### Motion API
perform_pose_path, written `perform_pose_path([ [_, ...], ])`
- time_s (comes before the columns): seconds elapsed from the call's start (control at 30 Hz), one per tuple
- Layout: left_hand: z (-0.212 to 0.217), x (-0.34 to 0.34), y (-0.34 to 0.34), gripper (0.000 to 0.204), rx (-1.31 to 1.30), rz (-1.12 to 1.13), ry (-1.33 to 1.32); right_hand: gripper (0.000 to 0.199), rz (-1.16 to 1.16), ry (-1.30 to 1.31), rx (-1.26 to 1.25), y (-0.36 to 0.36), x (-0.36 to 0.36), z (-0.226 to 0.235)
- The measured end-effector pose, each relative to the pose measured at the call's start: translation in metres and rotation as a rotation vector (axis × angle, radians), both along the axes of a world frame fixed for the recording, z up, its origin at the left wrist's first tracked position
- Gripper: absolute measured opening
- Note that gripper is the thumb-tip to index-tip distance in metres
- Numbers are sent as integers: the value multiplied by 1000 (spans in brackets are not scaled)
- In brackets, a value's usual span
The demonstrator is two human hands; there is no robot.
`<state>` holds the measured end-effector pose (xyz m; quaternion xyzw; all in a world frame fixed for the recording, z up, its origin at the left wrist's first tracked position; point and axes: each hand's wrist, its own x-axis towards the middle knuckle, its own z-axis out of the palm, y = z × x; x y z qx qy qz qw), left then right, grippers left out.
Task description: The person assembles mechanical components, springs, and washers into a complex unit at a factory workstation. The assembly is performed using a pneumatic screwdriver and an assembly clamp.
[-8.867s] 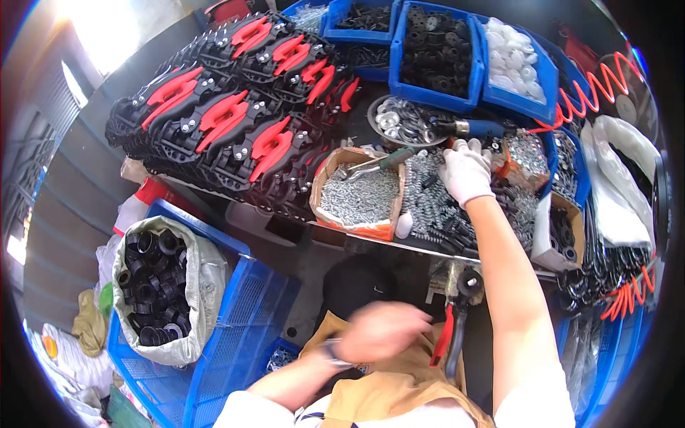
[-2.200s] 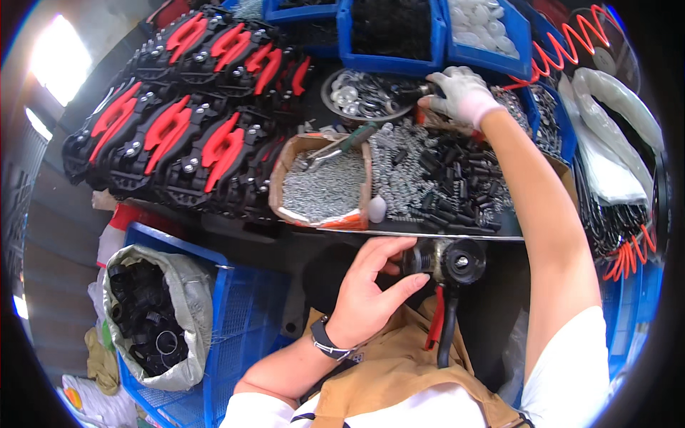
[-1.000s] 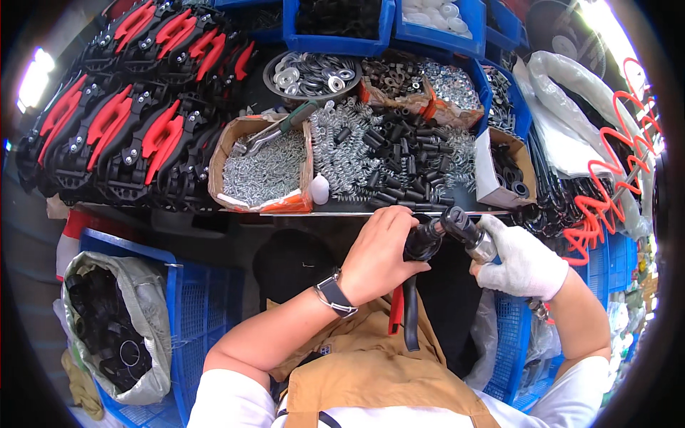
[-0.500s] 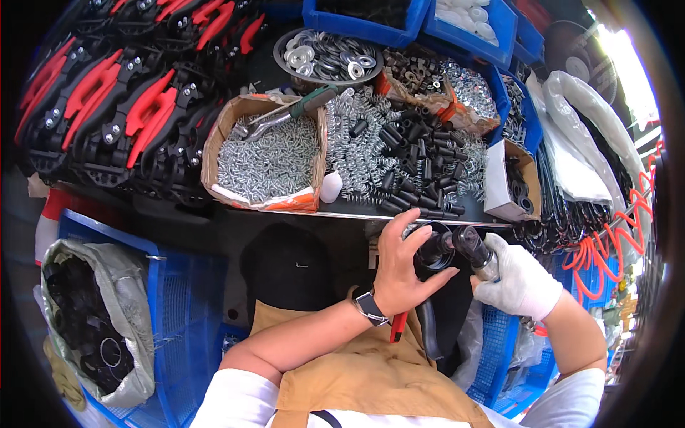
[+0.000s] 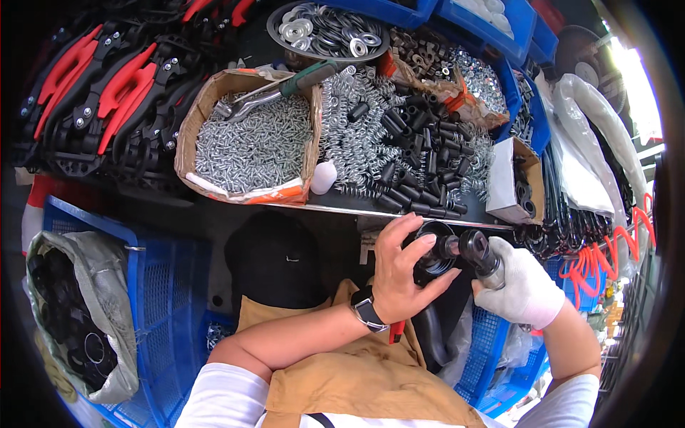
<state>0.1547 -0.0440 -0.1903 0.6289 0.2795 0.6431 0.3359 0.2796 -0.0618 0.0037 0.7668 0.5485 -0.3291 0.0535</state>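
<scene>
Nearest to me, my left hand is bare, with a watch on the wrist, and its fingers curl around a round black cup-shaped part just below the bench edge, at about five o'clock from the middle of the view. My right hand, in a white glove, is closed around a black cylindrical tool whose tip meets the cup-shaped part from the three o'clock side; the two hands are almost touching. A tan apron covers my lap at six o'clock. At eight o'clock a blue crate holds a grey sack of black rings.

Farther out, on the bench, a cardboard box of small silver screws sits at eleven o'clock with a green-handled tool lying across its top edge. Just beside it at twelve o'clock lies a heap of silver springs mixed with short black tubes, and a small white cap rests against the box. At two o'clock stands a small open carton.

Farthest off, a dark round tray of washers sits at twelve o'clock, red-handled black clamps are stacked at ten o'clock, and blue bins line the one o'clock rim.
</scene>
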Motion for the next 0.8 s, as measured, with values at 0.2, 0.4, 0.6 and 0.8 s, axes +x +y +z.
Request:
perform_pose_path([
  [0.2, -5, -1, 1, 84, -6, -30, -24, 32, -8, 51, 61, -4, 13, -9],
  [0.4, -13, -19, 5, 83, -16, -237, -41, 30, 223, -81, 55, 0, 19, -3],
  [0.6, 11, -42, 38, 93, 47, -403, 162, 39, 177, -17, 41, -2, 15, 18],
  [0.8, 7, 4, -4, 84, 34, 42, 57, 64, -501, 550, 98, -51, -6, 2],
])
